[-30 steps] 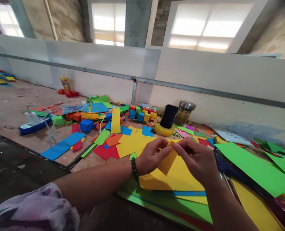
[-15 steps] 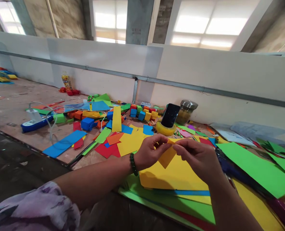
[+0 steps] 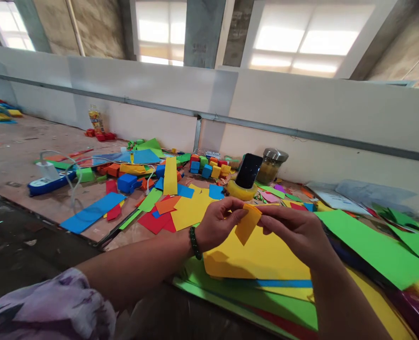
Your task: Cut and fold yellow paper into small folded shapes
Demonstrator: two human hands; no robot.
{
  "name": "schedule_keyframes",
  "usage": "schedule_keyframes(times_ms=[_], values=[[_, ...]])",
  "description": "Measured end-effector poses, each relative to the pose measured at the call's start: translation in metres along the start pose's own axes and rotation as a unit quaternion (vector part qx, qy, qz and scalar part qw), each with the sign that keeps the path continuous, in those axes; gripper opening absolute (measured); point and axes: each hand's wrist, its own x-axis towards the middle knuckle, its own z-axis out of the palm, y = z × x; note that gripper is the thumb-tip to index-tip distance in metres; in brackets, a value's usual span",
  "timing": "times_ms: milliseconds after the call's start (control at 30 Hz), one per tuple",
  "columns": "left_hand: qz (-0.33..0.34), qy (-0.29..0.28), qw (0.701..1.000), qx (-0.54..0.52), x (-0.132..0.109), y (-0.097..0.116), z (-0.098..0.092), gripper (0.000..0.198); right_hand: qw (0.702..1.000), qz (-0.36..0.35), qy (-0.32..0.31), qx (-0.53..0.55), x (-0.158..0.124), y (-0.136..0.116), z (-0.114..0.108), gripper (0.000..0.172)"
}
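Note:
A small piece of yellow paper (image 3: 247, 227), folded along its top, is held up between my two hands. My left hand (image 3: 221, 223), with a dark bead bracelet at the wrist, pinches its left side between thumb and fingers. On the other side, my right hand (image 3: 294, 230) grips the right edge with thumb and fingertips. Below both hands lies a larger yellow sheet (image 3: 259, 262), on top of a stack with blue and green sheets (image 3: 223, 288). Folded paper cubes in several colours (image 3: 206, 170) stand farther back.
A phone (image 3: 249, 171) leans on a yellow tape roll (image 3: 240, 190), with a metal-lidded jar (image 3: 271, 166) behind. Coloured paper pieces (image 3: 92, 211) and a blue power strip (image 3: 50, 183) with a white cable lie leftward. Green sheets (image 3: 375, 245) are at the right; a bottle (image 3: 96, 120) stands by the wall.
My right thumb and fingers have shifted from the paper's top to its right edge, uncovering more of the folded top. My left hand keeps its pinch.

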Motion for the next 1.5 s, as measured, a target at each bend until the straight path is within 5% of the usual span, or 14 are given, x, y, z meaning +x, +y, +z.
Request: schedule_keyframes(times_ms=[533,833,1500], values=[[-0.021,-0.003,0.999,-0.024,0.000,0.003,0.000,0.047,1.000,-0.004,-0.017,-0.018,0.000,0.003,0.000,0.024],[0.012,-0.013,1.000,0.013,-0.002,-0.005,0.002,0.047,0.993,-0.046,0.061,-0.087,0.003,0.000,0.004,0.019],[0.001,-0.013,1.000,0.022,-0.005,-0.010,0.005,0.045,0.997,-0.009,0.071,-0.042,0.006,-0.004,0.009,0.032]])
